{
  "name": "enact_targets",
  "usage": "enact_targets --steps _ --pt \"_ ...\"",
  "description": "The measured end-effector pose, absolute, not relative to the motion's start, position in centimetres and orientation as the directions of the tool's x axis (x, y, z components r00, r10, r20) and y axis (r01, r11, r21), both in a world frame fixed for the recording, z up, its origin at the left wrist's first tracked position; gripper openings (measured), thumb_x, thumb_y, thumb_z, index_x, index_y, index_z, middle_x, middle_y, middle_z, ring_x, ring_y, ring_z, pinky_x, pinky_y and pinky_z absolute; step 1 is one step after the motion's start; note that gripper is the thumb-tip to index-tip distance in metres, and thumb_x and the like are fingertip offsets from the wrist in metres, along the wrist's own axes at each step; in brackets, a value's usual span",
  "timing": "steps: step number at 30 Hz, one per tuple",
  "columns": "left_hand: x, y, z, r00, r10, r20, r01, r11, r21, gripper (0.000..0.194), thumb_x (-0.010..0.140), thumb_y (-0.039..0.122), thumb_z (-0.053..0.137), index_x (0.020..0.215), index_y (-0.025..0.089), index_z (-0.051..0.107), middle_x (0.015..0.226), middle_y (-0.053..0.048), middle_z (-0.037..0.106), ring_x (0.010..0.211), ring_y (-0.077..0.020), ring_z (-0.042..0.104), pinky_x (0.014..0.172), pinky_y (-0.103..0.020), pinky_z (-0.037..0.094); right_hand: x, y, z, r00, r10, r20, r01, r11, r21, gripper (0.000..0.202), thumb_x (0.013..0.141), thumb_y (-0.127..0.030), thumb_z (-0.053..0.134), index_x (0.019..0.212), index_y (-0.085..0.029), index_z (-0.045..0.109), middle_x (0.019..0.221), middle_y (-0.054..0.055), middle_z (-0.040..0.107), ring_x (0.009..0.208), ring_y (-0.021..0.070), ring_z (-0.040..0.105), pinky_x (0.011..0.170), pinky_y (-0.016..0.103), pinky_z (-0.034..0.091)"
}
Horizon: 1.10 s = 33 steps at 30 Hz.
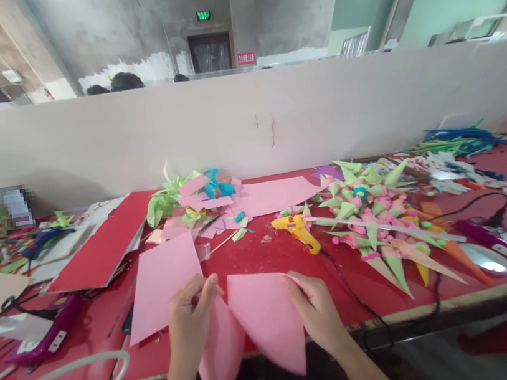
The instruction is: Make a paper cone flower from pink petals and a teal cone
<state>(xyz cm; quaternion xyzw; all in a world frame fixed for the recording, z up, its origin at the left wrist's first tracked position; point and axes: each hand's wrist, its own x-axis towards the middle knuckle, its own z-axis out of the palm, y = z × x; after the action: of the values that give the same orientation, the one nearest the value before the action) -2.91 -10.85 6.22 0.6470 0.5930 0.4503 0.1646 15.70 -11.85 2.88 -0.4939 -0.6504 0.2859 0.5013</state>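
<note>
So the pink paper [272, 319] is up in the air, right over the near edge of the red bench [252, 250]. It hangs as two curved flaps with a V-shaped dip between them; can't tell if that's one piece or two. The left hand [193, 315] has the left flap pinched near the top between thumb and fingers, and the right hand [317, 310] pinches the top right corner of the other flap, thumb on the near side.

Just beside the left hand, a flat pink sheet [167, 281] lies on the bench, with a red board [105, 242] behind and left of it. Past the hands there's a yellow glue gun [299, 227] lying on its side, nozzle pointing left, a long clear stick running from its back over a messy pile of green, pink and orange cones [379, 210]. Colourful scraps [208, 202] sit further back by the white partition [225, 125]. Purple power strips at both sides, left [49, 332] and right [505, 236].
</note>
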Motion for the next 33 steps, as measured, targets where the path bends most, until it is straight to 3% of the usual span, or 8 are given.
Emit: enact_targets --steps 6,9,14,17,19,23,27,33 --pt "-3.5 -10.7 6.0 -0.077 0.917 0.391 0.601 -0.27 0.752 0.028 0.078 0.033 0.046 0.059 0.016 0.057 0.058 -0.001 0.058 0.059 -0.0136 0.052 0.056 -0.022 0.039 15.8 -11.7 3.3 0.025 0.926 0.376 0.324 0.348 -0.88 0.034 0.085 -0.035 0.037 0.055 -0.019 0.035 0.05 -0.003 0.033 0.048 0.01 0.036 0.046 0.022 0.029" --pt "-4.4 -10.4 5.4 -0.111 0.923 0.368 0.54 -0.255 0.802 0.02 0.073 0.034 0.051 0.074 0.017 0.06 0.065 -0.001 0.059 0.065 -0.0146 0.054 0.06 -0.023 0.043 16.2 -11.6 3.2 0.076 0.941 0.329 0.268 0.299 -0.916 0.034 0.084 -0.037 0.037 0.057 -0.018 0.039 0.051 -0.003 0.035 0.05 0.0103 0.036 0.046 0.021 0.03" --pt "-5.4 -10.6 4.0 -0.185 0.98 0.077 0.227 -0.033 0.973 0.047 0.067 0.04 0.06 0.108 0.018 0.052 0.079 -0.003 0.061 0.07 -0.0154 0.058 0.058 -0.023 0.046 17.0 -11.1 2.2 0.233 0.952 0.199 0.14 0.17 -0.976 0.034 0.082 -0.042 0.041 0.06 -0.017 0.041 0.054 -0.003 0.035 0.051 0.0095 0.035 0.046 0.02 0.032" --pt "-4.6 -11.1 3.1 -0.2 0.967 -0.16 -0.003 0.163 0.987 0.048 0.061 0.045 0.065 0.095 0.012 0.059 0.08 -0.008 0.064 0.074 -0.0202 0.06 0.06 -0.027 0.048 17.1 -10.8 1.5 0.297 0.945 0.139 0.071 0.123 -0.99 0.034 0.08 -0.044 0.044 0.059 -0.017 0.042 0.054 -0.004 0.037 0.052 0.0099 0.037 0.047 0.02 0.034" --pt "-3.9 -11.3 2.8 -0.24 0.948 -0.21 -0.032 0.209 0.977 0.041 0.059 0.048 0.065 0.075 0.011 0.061 0.065 -0.006 0.063 0.067 -0.0203 0.06 0.056 -0.026 0.047 16.9 -10.9 1.2 0.262 0.959 0.109 0.014 0.109 -0.994 0.032 0.078 -0.045 0.048 0.065 -0.016 0.049 0.058 -0.001 0.046 0.058 0.0127 0.045 0.053 0.023 0.04" --pt "-3.2 -11.4 2.4 -0.383 0.922 -0.056 0.201 0.143 0.969 0.042 0.062 0.053 0.058 0.049 0.014 0.049 0.043 0.002 0.047 0.045 -0.0122 0.047 0.04 -0.021 0.035 16.8 -11.3 0.5 0.0 1.0 0.022 -0.067 0.022 -0.998 0.038 0.068 -0.045 0.06 0.089 -0.013 0.056 0.075 0.005 0.059 0.068 0.0175 0.054 0.063 0.029 0.044" --pt "-3.7 -11.1 2.0 -0.419 0.908 0.013 0.366 0.156 0.918 0.047 0.062 0.056 0.054 0.042 0.016 0.04 0.038 0.005 0.033 0.039 -0.0082 0.034 0.037 -0.02 0.025 17.2 -11.4 -0.1 0.087 0.996 -0.025 0.083 -0.032 -0.996 0.042 0.071 -0.052 0.052 0.066 -0.011 0.056 0.055 0.001 0.05 0.052 0.0124 0.045 0.048 0.023 0.036" --pt "-4.4 -10.9 2.4 -0.467 0.884 -0.023 0.345 0.206 0.916 0.049 0.064 0.059 0.047 0.042 0.019 0.029 0.039 0.006 0.026 0.038 -0.007 0.028 0.036 -0.02 0.02 18.2 -11.1 0.1 0.087 0.996 0.031 0.164 0.016 -0.986 0.048 0.072 -0.058 0.046 0.054 -0.013 0.05 0.049 -0.001 0.043 0.048 0.0101 0.04 0.044 0.021 0.032"
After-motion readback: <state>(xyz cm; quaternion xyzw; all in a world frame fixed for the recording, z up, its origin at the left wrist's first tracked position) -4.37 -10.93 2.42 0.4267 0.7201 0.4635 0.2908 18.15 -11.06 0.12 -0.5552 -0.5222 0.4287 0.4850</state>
